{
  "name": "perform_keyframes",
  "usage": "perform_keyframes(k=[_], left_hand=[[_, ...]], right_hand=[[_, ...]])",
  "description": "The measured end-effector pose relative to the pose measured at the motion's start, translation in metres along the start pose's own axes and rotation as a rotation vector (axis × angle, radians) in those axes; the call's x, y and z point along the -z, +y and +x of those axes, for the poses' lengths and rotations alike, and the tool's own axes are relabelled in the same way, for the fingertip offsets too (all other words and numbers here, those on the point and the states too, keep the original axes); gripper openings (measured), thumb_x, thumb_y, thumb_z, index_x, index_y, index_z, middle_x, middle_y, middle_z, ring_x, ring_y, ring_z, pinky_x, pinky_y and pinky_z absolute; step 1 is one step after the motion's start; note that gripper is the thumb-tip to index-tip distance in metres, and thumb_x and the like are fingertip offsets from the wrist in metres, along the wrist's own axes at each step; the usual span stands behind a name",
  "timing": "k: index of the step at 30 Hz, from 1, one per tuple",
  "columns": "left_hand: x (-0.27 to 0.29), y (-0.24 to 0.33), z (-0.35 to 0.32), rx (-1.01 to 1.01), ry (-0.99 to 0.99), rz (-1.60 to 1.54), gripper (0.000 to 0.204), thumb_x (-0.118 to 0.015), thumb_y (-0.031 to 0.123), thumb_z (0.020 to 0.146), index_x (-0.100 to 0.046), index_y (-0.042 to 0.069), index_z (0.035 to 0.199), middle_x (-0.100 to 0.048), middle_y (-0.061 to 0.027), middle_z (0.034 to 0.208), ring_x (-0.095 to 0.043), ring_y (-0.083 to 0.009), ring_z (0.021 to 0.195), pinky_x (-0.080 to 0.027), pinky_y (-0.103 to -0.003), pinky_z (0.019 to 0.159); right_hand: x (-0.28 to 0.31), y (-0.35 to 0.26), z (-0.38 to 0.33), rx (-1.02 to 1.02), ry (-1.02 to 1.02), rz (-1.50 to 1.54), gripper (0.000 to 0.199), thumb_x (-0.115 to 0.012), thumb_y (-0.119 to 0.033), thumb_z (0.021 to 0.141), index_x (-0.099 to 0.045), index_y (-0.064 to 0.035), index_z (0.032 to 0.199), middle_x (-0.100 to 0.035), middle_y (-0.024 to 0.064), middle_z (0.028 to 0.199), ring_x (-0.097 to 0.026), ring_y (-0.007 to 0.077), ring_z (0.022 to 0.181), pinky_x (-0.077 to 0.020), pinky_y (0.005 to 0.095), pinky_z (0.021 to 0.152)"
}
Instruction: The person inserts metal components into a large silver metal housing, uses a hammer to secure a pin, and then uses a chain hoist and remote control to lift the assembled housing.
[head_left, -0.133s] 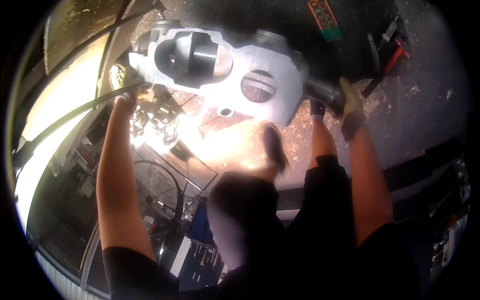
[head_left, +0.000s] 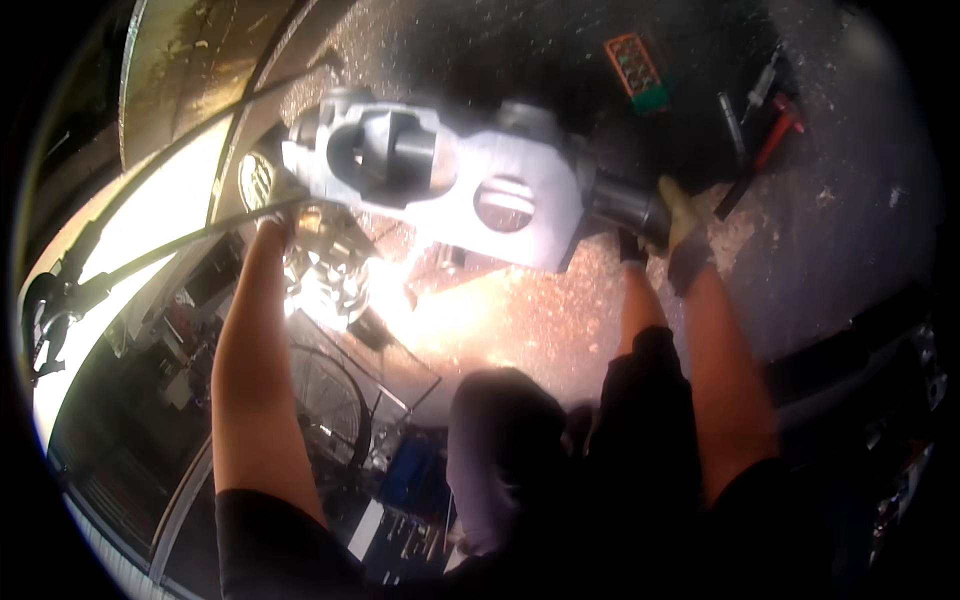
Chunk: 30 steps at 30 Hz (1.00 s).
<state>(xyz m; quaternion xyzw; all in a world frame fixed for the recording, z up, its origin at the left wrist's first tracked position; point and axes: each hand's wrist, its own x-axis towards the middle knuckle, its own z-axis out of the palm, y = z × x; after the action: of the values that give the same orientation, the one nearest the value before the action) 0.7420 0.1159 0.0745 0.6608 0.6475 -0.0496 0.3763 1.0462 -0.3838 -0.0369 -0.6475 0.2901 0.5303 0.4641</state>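
Held across in front of me is a large pale grey metal housing [head_left: 512,233] with an oval opening, a round hole and a dark tube at its right end. My right hand [head_left: 680,225], in a yellowish glove with a dark cuff, is closed around the end of that tube. My left hand [head_left: 278,222] is at the housing's left end; glare and the metal hide most of its fingers. A thin dark bar or hose runs past that hand. Below the tube, my bare right leg [head_left: 640,300] ends in a dark shoe.
On the ground ahead lie an orange and green case [head_left: 637,75], a red tool [head_left: 775,135] and metal tools. Shiny metal parts [head_left: 325,275] sit in bright glare beneath my left hand. A wire-guarded fan [head_left: 330,400] and a blue box [head_left: 412,470] stand nearer, lower left.
The housing sits slightly lower in the picture, and the ground things have shifted too as the view moved. One dark shoe, seen before below the housing, is out of sight. Both hands keep their places.
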Motion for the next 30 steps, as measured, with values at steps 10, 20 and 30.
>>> perform_keyframes(k=[10, 20, 30], left_hand=[[-0.041, -0.148, -0.088, 0.326, -0.049, -0.295, 0.054, -0.073, 0.033, 0.098, -0.056, 0.016, 0.146, -0.052, -0.0158, 0.156, -0.053, -0.0326, 0.14, -0.043, -0.05, 0.12], [-0.23, -0.343, -0.112, 0.076, 0.067, 0.248, 0.09, -0.093, 0.018, 0.073, -0.047, 0.01, 0.15, -0.065, -0.0159, 0.131, -0.065, -0.0282, 0.113, -0.051, -0.042, 0.098], [-0.146, -0.073, -0.215, -1.138, 0.285, 0.356, 0.05, -0.07, 0.016, 0.095, -0.056, -0.006, 0.138, -0.06, -0.0237, 0.136, -0.058, -0.0396, 0.128, -0.046, -0.05, 0.111]], right_hand=[[-0.009, -0.02, -0.017, 0.153, -0.086, 0.011, 0.05, -0.06, -0.058, 0.098, -0.065, -0.011, 0.112, -0.069, 0.0064, 0.077, -0.059, 0.0158, 0.047, -0.0428, 0.0238, 0.034], [-0.005, -0.009, -0.015, 0.243, -0.069, 0.032, 0.055, -0.064, -0.064, 0.092, -0.068, -0.0093, 0.1, -0.067, 0.0099, 0.07, -0.06, 0.0236, 0.045, -0.0434, 0.0274, 0.033], [0.003, 0.004, -0.027, 0.113, -0.04, 0.084, 0.041, -0.061, -0.047, 0.101, -0.066, -0.0064, 0.098, -0.068, 0.0082, 0.067, -0.059, 0.0173, 0.043, -0.0421, 0.0252, 0.033]])
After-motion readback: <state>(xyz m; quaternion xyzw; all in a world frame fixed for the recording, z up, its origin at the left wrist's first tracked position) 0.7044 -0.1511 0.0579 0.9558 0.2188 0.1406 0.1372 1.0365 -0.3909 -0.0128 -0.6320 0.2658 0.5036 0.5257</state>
